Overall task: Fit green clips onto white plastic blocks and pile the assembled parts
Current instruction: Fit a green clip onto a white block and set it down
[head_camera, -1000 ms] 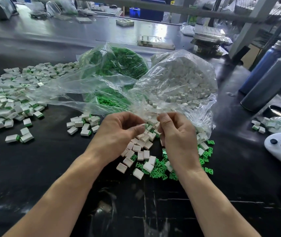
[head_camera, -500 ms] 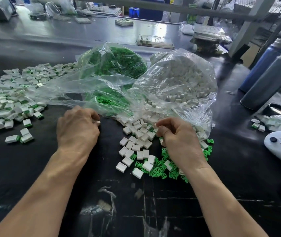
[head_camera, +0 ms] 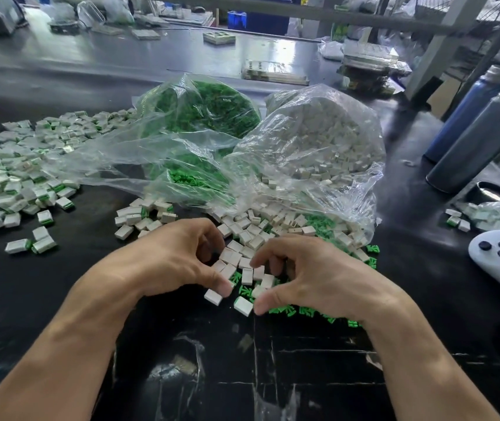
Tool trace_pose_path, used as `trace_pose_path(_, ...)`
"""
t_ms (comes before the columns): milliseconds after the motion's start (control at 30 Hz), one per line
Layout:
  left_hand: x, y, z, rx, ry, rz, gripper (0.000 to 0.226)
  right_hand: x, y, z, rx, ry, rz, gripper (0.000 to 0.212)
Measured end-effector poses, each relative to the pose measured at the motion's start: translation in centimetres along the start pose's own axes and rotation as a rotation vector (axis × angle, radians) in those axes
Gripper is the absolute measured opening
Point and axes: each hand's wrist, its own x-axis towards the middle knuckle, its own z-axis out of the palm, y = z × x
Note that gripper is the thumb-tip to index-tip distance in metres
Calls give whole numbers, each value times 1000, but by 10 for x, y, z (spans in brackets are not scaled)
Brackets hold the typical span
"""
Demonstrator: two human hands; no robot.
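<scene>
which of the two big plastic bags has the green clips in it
The left bag, behind the left hand, shows green through the plastic; the right bag holds white blocks.

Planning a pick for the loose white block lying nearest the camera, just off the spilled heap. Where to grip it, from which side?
Judging from its pose, pinch the white block across its two long side faces, coming straight down from above. It lies flat on the black table, broad face up, with bare table on its near side. The right hand has its thumb tip beside it, so probably use that hand.
</scene>
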Motion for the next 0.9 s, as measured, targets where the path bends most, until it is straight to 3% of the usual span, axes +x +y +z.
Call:
trace_pose_path(167,6,4,10,10,113,79,49,5,-4,3,-98,59,-17,35)
trace_pose_path(367,15,4,25,-46,246,137,29,12,0,7,-68,378,7,3)
trace_pose_path(467,16,5,28,-20,319,153,18,13,3,5,-32,475,25,4)
trace_pose_path(533,17,5,27,-12,335,153,15,10,2,3,19,434,-22,2)
trace_pose_path(667,14,4,17,-68,295,137,18,1,-7,1,62,145,-106,13)
trace_pose_path(767,6,2,6,-84,103,122,25,-1,-14,6,-44,0,-151,30)
trace_pose_path(900,-2,-2,-2,24,-135,114,28,3,-23,15,-230,-57,-179,43)
